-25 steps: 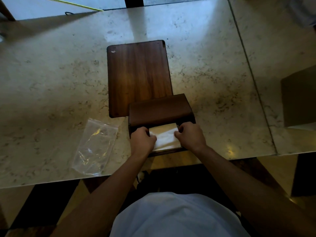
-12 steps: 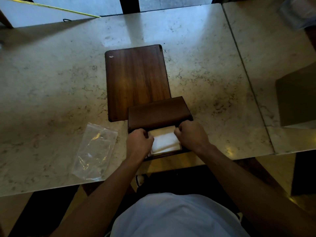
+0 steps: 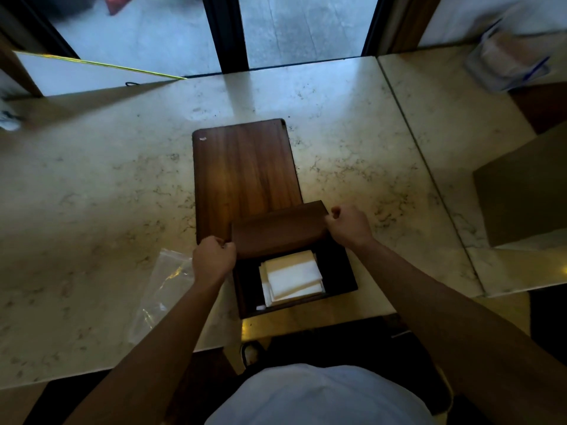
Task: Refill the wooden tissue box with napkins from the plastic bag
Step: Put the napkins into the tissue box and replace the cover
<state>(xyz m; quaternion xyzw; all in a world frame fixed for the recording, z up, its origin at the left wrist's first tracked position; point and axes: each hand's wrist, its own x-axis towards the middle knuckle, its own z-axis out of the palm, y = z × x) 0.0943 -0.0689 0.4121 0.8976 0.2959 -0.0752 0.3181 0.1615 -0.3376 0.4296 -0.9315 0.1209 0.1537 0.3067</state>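
Wooden tissue box [image 3: 337,271] at near edge of marble table [image 3: 92,194], open. White napkins [image 3: 293,279] stacked inside, slightly askew. Hinged lid [image 3: 277,233] raised, tilted over far half of box. Left hand [image 3: 213,260] clenched on lid's left end; right hand [image 3: 348,227] clenched on lid's right end. Empty plastic bag [image 3: 159,296] flat on table left of box, partly under left forearm. Wooden board [image 3: 245,170] just beyond box, toward table's far edge.

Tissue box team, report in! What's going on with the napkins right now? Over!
Left hand and right hand grip the lid at its ends. Napkins stacked inside the tissue box. Plastic bag lies left, nothing blocking.
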